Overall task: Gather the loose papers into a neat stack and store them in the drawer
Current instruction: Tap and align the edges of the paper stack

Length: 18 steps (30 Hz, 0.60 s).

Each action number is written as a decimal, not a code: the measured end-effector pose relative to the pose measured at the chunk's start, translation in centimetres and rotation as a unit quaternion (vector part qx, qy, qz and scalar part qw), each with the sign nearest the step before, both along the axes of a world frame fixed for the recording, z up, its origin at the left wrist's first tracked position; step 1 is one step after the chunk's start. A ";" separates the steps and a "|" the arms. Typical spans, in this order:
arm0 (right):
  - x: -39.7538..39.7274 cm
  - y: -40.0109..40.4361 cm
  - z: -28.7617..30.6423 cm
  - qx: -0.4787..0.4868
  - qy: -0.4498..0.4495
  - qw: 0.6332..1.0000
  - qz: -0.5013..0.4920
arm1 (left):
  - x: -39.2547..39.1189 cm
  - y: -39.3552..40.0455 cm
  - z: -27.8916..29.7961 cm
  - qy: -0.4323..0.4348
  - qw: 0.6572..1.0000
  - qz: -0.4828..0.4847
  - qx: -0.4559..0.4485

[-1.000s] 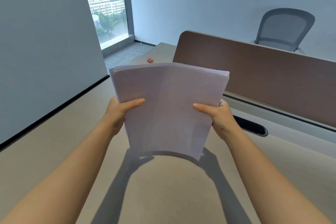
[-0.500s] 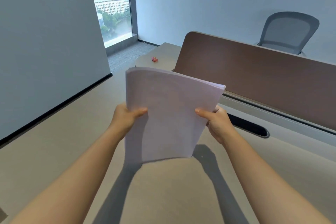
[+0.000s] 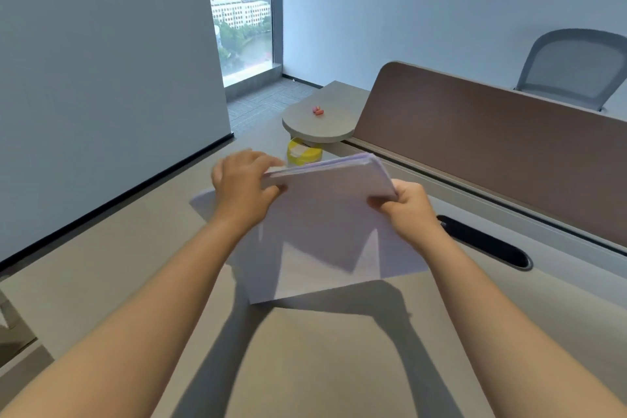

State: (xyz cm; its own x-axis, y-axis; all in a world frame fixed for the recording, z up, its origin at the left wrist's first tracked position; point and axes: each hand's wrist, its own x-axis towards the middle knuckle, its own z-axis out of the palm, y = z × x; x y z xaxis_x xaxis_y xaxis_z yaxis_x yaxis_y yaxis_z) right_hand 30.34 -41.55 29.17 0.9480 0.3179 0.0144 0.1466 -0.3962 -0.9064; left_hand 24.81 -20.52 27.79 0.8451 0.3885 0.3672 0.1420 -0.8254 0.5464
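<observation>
Tipping forward from upright, the sheaf of white paper sheets (image 3: pixel 325 214) is now lying nearly flat just above the pale beige desk top (image 3: pixel 305 366), its far edge squared while near corners are splaying unevenly. The right hand (image 3: pixel 405 205) is pinching the far right corner with curled fingers, and the left hand (image 3: pixel 242 185) is pressing over the far left edge, fingers partly closed on it, where earlier both were gripping the sides. Judging by this, squaring is nearly finishing and storing is coming next, though no drawer is showing; a yellow round tub (image 3: pixel 303 153) beyond the sheaf is showing now, uncovered by the lowered sheets.
</observation>
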 end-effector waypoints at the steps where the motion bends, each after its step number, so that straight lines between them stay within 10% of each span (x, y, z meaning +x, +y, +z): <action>1: -0.1 -0.3 -0.3 0.018 0.016 0.999 -0.020 | -0.6 0.5 -0.8 -0.003 0.997 0.068 -0.042; 4: -0.3 -1.3 -0.9 0.077 0.086 0.992 -0.059 | -2.1 2.7 -3.5 0.006 0.941 0.198 -0.274; 8: -0.5 -1.5 -2.2 0.159 0.147 0.973 -0.080 | -3.0 4.9 -5.9 -0.023 0.790 0.115 -0.602; 18: 0.1 0.0 -3.8 0.148 0.104 0.979 -0.094 | -2.2 4.9 -4.7 -0.106 0.823 0.000 -0.558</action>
